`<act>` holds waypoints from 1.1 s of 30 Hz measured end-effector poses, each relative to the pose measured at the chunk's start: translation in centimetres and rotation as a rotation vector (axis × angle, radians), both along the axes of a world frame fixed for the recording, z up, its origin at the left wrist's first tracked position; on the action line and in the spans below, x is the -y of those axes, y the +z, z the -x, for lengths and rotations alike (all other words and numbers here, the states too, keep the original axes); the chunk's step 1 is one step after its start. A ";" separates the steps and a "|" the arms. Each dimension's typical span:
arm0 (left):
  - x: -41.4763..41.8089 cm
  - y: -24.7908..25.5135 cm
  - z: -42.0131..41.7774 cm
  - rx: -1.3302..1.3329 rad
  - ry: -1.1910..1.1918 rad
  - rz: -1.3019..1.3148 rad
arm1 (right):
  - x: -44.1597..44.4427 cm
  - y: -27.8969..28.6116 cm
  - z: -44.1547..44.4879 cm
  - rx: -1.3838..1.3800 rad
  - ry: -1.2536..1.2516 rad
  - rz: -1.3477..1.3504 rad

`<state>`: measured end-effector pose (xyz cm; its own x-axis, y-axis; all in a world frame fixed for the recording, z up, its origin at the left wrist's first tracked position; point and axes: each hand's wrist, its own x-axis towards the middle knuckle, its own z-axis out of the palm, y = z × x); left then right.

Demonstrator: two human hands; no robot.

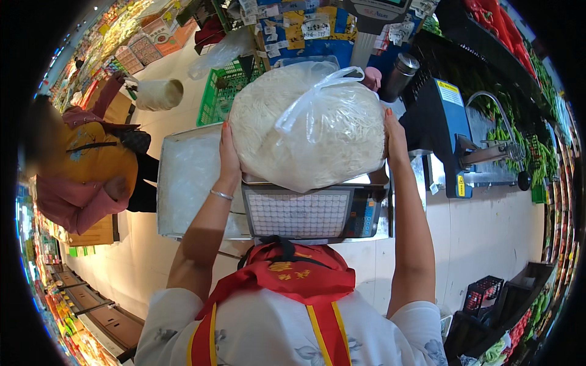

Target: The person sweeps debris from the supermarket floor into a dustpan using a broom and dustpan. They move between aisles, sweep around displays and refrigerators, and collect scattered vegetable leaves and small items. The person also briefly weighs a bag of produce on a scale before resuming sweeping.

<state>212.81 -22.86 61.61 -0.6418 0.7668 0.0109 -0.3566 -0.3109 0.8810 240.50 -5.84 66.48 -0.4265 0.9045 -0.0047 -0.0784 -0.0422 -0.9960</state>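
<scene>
A large clear plastic bag of pale noodles (pixel 306 132), its handles knotted on top, is held between both hands over an electronic price scale (pixel 297 212). My left hand (pixel 230 153) presses the bag's left side, fingers partly hidden. On the right side, my right hand (pixel 396 137) grips the bag, fingertips partly hidden behind it. Below the bag, the scale's key grid and blue buttons show; its weighing plate is mostly covered, so whether the bag rests on it I cannot tell.
Left of the scale lies a tray covered with clear plastic (pixel 192 183). A green plastic crate (pixel 219 87) sits behind it. A steel canister (pixel 400 75) and a blue bag-sealing device (pixel 451 137) stand at right. A person (pixel 96 160) stands at far left.
</scene>
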 end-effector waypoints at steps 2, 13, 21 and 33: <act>-1.2 0.4 1.3 -0.035 -0.047 0.015 | 1.2 -0.5 -0.4 -0.088 -0.001 0.010; 10.1 -4.4 -1.2 -0.371 0.378 0.265 | 11.6 -11.3 -13.3 0.212 -0.600 0.083; 21.5 -12.3 -4.4 -0.180 0.295 0.704 | 16.7 -16.7 -14.5 0.099 -0.254 0.453; 21.1 -11.7 -5.3 -0.638 0.087 0.607 | 17.6 -15.4 -12.7 0.209 -0.220 0.292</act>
